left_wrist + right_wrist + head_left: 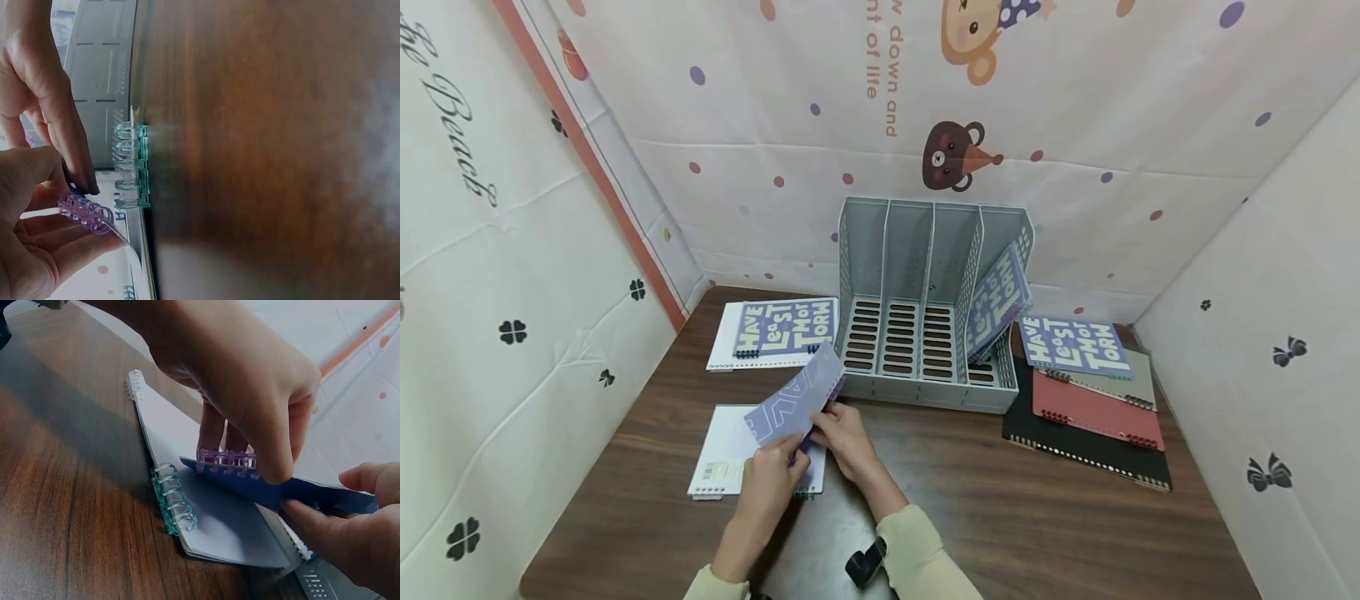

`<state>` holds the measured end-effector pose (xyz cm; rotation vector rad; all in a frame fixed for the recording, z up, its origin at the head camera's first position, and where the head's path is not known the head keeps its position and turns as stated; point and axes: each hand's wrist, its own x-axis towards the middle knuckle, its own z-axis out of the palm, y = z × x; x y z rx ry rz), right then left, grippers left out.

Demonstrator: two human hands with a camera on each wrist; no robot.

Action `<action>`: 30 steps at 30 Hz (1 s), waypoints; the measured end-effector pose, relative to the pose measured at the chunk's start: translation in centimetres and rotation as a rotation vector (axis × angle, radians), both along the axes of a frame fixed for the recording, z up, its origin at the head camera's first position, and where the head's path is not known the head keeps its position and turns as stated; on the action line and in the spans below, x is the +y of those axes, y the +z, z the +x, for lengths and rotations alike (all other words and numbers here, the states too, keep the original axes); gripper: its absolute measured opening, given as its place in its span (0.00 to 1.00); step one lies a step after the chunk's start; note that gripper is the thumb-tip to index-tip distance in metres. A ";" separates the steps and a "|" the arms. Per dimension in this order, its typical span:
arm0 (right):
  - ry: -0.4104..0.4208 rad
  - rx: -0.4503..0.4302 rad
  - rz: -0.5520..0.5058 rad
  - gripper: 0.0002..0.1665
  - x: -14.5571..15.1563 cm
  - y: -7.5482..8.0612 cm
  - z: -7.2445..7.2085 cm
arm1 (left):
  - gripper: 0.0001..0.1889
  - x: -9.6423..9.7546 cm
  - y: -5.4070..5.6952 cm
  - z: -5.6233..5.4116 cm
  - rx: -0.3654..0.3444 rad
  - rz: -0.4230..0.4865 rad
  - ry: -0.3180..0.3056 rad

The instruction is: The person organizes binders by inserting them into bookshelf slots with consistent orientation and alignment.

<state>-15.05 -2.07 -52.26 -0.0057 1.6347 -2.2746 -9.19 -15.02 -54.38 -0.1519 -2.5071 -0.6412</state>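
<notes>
Both hands hold a small blue-purple notebook (pixel 797 400) with purple rings, tilted above the desk. My left hand (pixel 772 477) pinches its near end, beside the purple rings (pixel 226 460). At the far end, my right hand (pixel 847 437) grips the edge between thumb and fingers (pixel 312 528). Beneath them a white notebook (pixel 726 446) lies flat, with green-tinted clear rings (pixel 132 165) at one corner. The left wrist view shows my left hand (pixel 31 231) close to the rings and my right hand (pixel 40 81) above it.
A grey four-slot file rack (pixel 925 392) stands behind the hands; a patterned notebook (pixel 997 304) leans in its rightmost slot. Left of it, another patterned notebook (pixel 786 327) lies on a white one (pixel 722 342). On the right are stacked patterned, grey, red (pixel 1097 408) and black (pixel 1075 454) notebooks.
</notes>
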 end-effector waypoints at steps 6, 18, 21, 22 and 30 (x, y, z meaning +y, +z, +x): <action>-0.046 -0.006 0.052 0.18 0.1 -0.2 -0.1 | 0.13 0.4 0.1 0.2 0.007 -0.014 0.006; -0.111 0.062 0.074 0.19 0.9 0.9 -0.1 | 0.15 0.9 0.3 -0.4 0.070 0.003 -0.022; -0.122 0.084 0.080 0.20 1.4 1.5 0.0 | 0.13 0.9 0.7 -0.6 0.059 0.019 -0.032; -0.126 0.090 0.083 0.20 1.5 1.7 0.0 | 0.13 0.9 0.9 -0.7 0.056 0.023 -0.036; -0.146 0.151 0.022 0.20 3.7 3.0 -0.2 | 0.09 0.5 2.6 -2.1 0.094 0.044 -0.063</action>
